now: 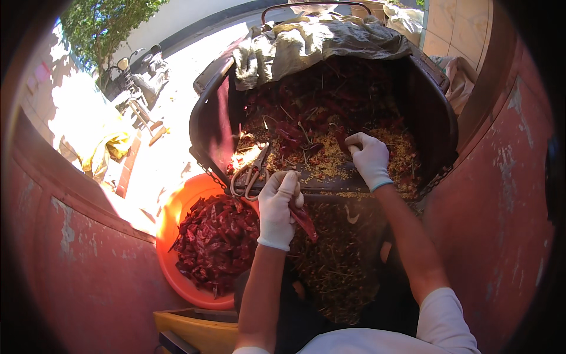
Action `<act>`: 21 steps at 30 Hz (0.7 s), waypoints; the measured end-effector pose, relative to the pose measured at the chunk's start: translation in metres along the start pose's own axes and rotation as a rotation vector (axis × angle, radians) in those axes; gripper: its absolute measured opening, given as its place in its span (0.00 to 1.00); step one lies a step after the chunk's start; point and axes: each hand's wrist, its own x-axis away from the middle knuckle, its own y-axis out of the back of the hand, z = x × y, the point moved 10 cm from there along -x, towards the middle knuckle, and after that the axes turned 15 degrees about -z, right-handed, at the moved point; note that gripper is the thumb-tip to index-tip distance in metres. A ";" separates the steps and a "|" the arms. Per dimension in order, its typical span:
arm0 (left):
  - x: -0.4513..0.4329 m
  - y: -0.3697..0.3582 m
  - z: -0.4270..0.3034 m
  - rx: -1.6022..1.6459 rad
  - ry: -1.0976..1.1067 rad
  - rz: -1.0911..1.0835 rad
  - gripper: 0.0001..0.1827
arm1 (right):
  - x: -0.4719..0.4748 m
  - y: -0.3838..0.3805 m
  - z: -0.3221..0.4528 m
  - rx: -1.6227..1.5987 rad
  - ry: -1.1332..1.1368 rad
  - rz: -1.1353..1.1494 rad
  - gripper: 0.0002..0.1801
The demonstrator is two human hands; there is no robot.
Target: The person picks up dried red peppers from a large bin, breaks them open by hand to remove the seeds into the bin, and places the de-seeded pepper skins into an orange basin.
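My left hand (pixel 278 210), in a white knit glove, is closed on a dried red chili pepper (pixel 304 222) that hangs down past the palm. Over the front of a dark cart bed (pixel 318 188), my right hand (pixel 369 157), gloved too, has its thumb and forefinger at a dark red pepper (pixel 339 138); whether it grips it is unclear. Whole dried peppers (pixel 289 135), stems and yellow seeds (pixel 329 155) lie in the bed. Scissors (pixel 254 175) with looped handles rest at its front left corner. An orange plastic basin (pixel 166 261) of dried peppers stands at lower left.
A heap of stems and seeds (pixel 338 265) lies below the bed's front edge. Crumpled woven cloth (pixel 318 37) covers the bed's far end. Chains hang at its sides. A yellow wooden drawer (pixel 199 329) is beneath the basin. Red doors flank both sides; a bicycle stands outside at upper left.
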 end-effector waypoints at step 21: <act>0.008 -0.021 -0.012 -0.673 -0.463 -0.036 0.17 | 0.095 0.057 0.097 -0.503 0.282 0.071 0.08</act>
